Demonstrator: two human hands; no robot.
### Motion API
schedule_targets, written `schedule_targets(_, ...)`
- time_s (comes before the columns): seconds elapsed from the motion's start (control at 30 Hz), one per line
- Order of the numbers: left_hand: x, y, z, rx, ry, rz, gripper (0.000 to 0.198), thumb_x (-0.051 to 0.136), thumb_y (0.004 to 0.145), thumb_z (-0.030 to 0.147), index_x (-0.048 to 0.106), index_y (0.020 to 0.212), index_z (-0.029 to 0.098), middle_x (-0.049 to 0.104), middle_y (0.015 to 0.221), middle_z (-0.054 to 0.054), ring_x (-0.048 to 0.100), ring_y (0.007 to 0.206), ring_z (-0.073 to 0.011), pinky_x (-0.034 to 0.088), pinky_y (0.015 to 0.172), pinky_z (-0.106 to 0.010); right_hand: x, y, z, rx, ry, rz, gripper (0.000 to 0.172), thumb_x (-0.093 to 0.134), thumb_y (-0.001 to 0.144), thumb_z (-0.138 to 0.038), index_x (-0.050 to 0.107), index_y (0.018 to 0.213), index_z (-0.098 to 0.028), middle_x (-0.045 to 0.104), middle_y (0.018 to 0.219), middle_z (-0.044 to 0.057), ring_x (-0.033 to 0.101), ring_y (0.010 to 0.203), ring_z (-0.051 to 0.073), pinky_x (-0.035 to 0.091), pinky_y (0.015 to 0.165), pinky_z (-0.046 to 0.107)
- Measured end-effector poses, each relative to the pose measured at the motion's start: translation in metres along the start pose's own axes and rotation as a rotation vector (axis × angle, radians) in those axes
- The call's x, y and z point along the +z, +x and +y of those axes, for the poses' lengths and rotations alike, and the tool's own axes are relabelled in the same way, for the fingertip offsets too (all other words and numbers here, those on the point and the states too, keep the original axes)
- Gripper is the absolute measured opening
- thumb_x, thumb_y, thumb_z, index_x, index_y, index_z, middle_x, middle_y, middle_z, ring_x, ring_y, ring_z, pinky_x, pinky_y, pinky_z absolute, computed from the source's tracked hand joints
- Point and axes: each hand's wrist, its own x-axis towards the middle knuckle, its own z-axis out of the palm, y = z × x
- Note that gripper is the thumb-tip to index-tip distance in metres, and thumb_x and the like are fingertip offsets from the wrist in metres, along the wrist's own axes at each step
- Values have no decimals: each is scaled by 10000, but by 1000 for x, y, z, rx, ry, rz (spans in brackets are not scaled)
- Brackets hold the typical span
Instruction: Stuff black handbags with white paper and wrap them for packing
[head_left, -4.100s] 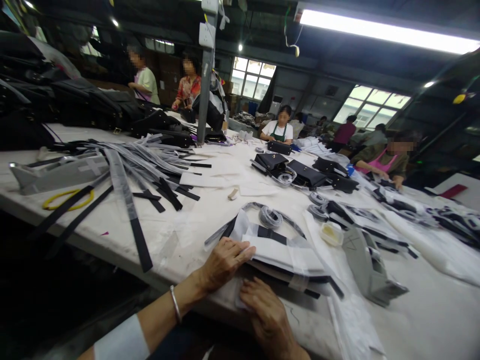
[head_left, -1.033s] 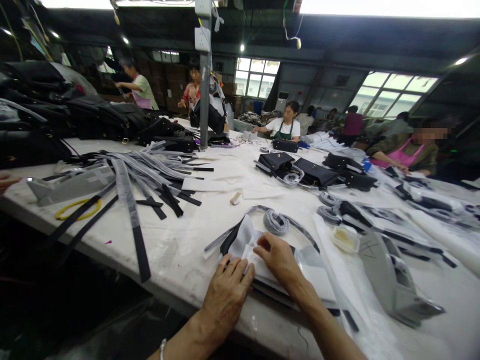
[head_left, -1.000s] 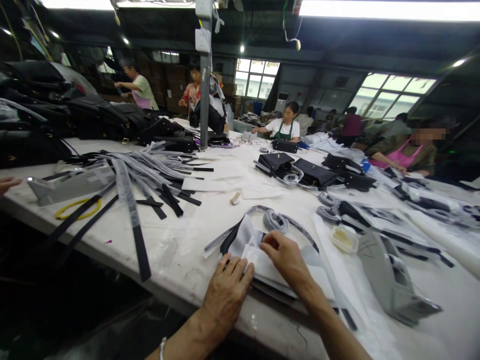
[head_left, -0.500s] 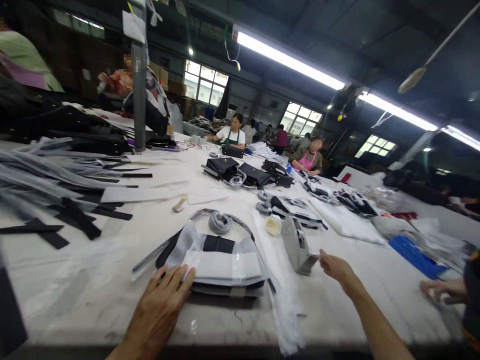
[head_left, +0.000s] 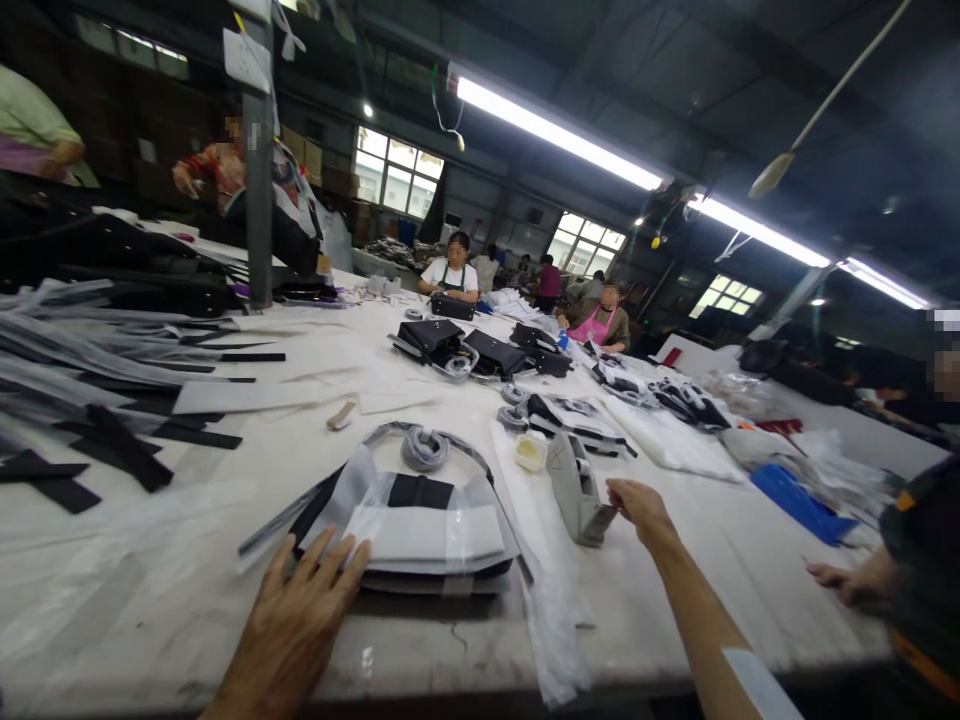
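Note:
My left hand lies spread, palm down, on the near left corner of a black handbag. White foam sheets cover the bag, with clear tape across them. Its handle arches behind, wrapped in grey film, around a coiled wrapped strap. To the right stands a grey tape dispenser. My right hand is closed in a pinch at the dispenser's front cutting end; whatever lies between the fingertips is too small to make out.
Wrapped strips and black straps pile up at left. Beyond lie finished black bags, a yellowish block and white foam sheeting. A co-worker's hand rests at the right edge. A post rises at left.
The view has shifted, moving the scene slightly left. My right fingertips have come a little closer to the dispenser's cutting end. My left hand stays on the bag.

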Motion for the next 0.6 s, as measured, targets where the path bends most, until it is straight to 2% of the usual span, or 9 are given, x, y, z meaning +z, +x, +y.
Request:
schedule_targets(0.1,2,-2,-1,30,18,23,540,407,849,6,631,1269,260,674,1240,-80,575,1198,-320,344,1028,-556,-14,-16,2,47,114,18,199,739,588,-364,652,657,-200,633,586,-7,551,534,128,464,509,235)
schedule_targets(0.2,-2,-1,2,-3,15,-5,546,390,856,-6,628,1272,256,666,1259,-89,564,1220,-314,358,1016,-542,-24,-38,17,98,192,-5,241,773,566,-357,669,723,-206,629,607,-16,556,533,126,500,527,237)
schedule_targets(0.33,-7,1,4,-23,-5,-45,536,377,866,-7,626,1272,238,658,1270,-105,560,1230,-316,365,1012,-544,-17,-55,44,174,204,-26,254,799,551,-353,605,653,-225,587,573,-10,565,519,154,521,513,274)
schedule_targets(0.47,-8,1,6,-30,-13,-55,519,382,880,2,607,1289,231,654,1274,-107,558,1225,-310,350,1023,-536,-6,-53,54,194,123,-45,298,794,546,-392,545,605,-238,567,566,-4,584,538,168,533,546,293)
schedule_targets(0.53,-8,0,9,-53,-47,-49,513,391,880,5,606,1284,239,665,1252,-87,551,1231,-293,335,1046,-510,-10,-50,52,192,45,-72,283,782,537,-403,552,568,-241,547,509,-6,556,487,171,502,495,296)
schedule_targets(0.6,-8,1,14,-117,-87,-28,503,392,870,-3,618,1256,226,675,1223,-79,544,1236,-283,326,1059,-495,-20,-48,49,108,-129,-87,277,764,536,-435,562,508,-247,510,425,-6,505,413,172,438,418,293)
